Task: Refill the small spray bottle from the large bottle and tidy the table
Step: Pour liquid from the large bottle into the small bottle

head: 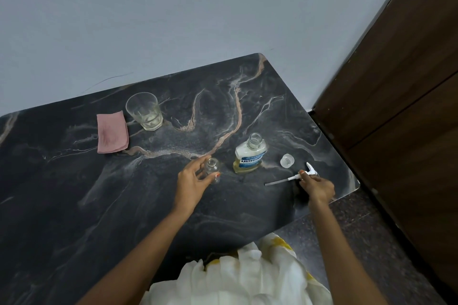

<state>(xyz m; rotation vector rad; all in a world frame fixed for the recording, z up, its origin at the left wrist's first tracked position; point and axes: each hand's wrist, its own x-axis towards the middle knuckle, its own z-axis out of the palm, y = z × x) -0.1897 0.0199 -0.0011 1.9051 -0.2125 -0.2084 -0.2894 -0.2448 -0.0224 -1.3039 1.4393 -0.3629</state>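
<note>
The small clear spray bottle [212, 168] stands uncapped on the dark marble table [124, 193], and my left hand [192, 184] is wrapped around it. To its right stands the large mouthwash bottle [250, 155], open, with a little yellowish liquid at the bottom. Its clear cap [287, 160] lies on the table further right. My right hand [317, 187] holds the white spray head [301, 175] near the table's right edge, its dip tube pointing left, low over the tabletop.
A drinking glass [144, 111] with a little liquid stands at the back left, beside a folded pink cloth [112, 132]. A brown wooden door [401, 82] stands to the right of the table. A grey wall runs behind the table.
</note>
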